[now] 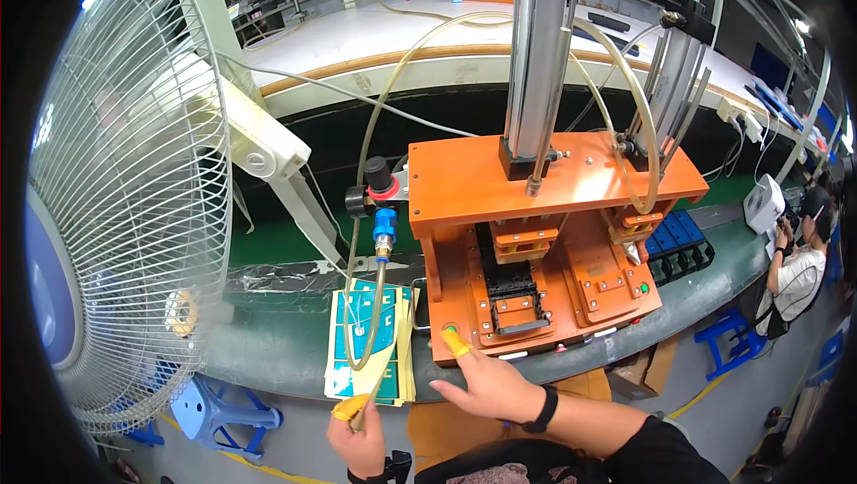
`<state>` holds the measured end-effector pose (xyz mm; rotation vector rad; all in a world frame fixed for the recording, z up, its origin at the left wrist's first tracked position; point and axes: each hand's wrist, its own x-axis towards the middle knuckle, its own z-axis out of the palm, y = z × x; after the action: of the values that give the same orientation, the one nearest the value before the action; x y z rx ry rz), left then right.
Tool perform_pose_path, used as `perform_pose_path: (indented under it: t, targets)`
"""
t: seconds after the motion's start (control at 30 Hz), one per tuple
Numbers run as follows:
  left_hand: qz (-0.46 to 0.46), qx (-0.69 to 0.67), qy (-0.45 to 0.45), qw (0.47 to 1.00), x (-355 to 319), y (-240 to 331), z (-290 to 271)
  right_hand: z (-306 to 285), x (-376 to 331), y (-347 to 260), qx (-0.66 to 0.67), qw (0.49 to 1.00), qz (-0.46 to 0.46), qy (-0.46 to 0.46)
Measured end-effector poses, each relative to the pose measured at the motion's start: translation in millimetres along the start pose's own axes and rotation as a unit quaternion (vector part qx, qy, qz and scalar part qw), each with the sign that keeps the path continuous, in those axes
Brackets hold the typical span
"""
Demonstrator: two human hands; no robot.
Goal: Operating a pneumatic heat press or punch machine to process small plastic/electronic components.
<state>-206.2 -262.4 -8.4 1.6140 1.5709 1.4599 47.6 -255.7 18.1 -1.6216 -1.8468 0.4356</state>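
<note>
My right hand (495,388) reaches over the front left of an orange press (553,182). Its index finger, in a yellow finger cot, is stretched out at a green push button (451,329), and the thumb stands apart. My left hand (359,444) is closed at the near edge of a stack of teal-and-cream sticker sheets (364,341). A yellow cot covers its fingertip. What its fingers pinch, if anything, I cannot make out. Under the left press head (525,241), a black plastic part (513,287) lies in the fixture. The right fixture (607,283) holds no such part.
A large fan (134,180) stands at the left. An air hose (382,305) loops over the sheets from a blue fitting (385,223). Black-and-blue parts (674,238) sit right of the press. Blue stools (219,408) stand below, and another person (799,274) is at far right.
</note>
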Motion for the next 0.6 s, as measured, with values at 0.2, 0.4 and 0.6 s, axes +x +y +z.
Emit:
perform_pose_path:
  t: [0.2,0.4,0.6]
  targets:
    - [0.120,0.108,-0.062,0.985,-28,28,-1,31,-36,6,0.361,0.916,0.149,-0.097]
    - [0.194,0.080,-0.282,0.936,-61,32,24,78,-25,29,0.571,0.768,0.261,-0.129]
    - [0.183,0.022,-0.218,0.958,-35,42,43,40,-55,14,0.387,0.907,0.134,-0.096]
